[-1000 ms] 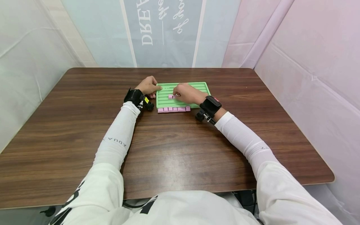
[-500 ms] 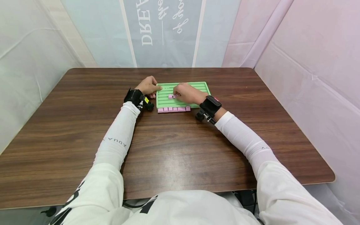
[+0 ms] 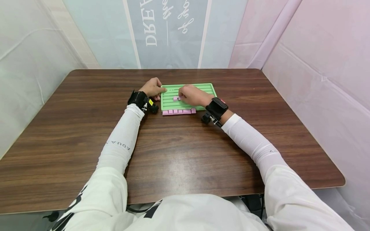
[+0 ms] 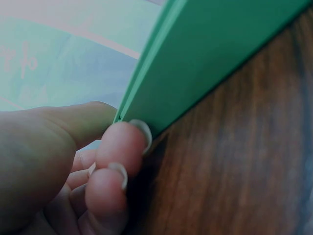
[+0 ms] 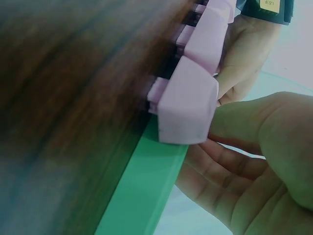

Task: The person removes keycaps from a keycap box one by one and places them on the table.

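A light green ridged tray [image 3: 167, 105] lies on the table. My left hand [image 3: 151, 88] grips its left edge, thumb on top; in the left wrist view the fingertips press the tray's side wall [image 4: 190, 58]. Over the middle of the tray my right hand [image 3: 194, 95] is bent down, its fingertips pinching a small pink keycap [image 3: 179, 98], mostly hidden by the fingers. Just left of it another pink keycap [image 3: 175, 98] sits on the tray. Several pink keycaps [image 3: 180, 112] line the near edge; the right wrist view shows the end keycap [image 5: 187, 105] close up.
The dark wood-grain table [image 3: 179, 160] extends around the tray on all sides. A pale blue printed curtain [image 3: 173, 35] hangs behind its far edge, with a white fabric wall [image 3: 326, 64] at the right. Both wrists wear black camera bands [image 3: 216, 109].
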`<act>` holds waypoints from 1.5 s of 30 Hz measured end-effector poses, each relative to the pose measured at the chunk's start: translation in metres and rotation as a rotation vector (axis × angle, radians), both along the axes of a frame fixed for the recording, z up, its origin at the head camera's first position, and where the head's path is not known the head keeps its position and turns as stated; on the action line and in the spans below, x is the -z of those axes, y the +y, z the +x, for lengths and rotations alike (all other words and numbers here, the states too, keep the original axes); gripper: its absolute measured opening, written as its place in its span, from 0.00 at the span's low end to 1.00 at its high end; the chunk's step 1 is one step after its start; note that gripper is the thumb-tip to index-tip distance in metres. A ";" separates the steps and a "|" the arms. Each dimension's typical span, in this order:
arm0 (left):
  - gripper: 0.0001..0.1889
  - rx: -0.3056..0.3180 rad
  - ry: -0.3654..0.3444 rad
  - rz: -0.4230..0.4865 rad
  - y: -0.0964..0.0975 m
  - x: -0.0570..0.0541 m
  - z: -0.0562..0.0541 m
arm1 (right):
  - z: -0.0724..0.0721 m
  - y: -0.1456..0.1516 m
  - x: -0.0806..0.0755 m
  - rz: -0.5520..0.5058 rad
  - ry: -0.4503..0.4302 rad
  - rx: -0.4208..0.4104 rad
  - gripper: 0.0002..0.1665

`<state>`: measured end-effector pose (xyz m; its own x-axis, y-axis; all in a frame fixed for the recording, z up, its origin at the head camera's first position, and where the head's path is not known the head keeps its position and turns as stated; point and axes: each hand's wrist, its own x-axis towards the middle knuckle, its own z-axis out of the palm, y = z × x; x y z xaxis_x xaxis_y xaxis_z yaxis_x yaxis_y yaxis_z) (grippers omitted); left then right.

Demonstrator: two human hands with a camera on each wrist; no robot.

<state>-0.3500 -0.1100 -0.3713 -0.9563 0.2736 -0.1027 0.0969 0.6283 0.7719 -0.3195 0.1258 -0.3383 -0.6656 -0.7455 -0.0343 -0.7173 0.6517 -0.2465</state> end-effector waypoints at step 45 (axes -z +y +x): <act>0.18 -0.001 -0.013 0.001 -0.001 -0.005 0.004 | 0.010 0.034 -0.025 0.057 -0.056 0.029 0.11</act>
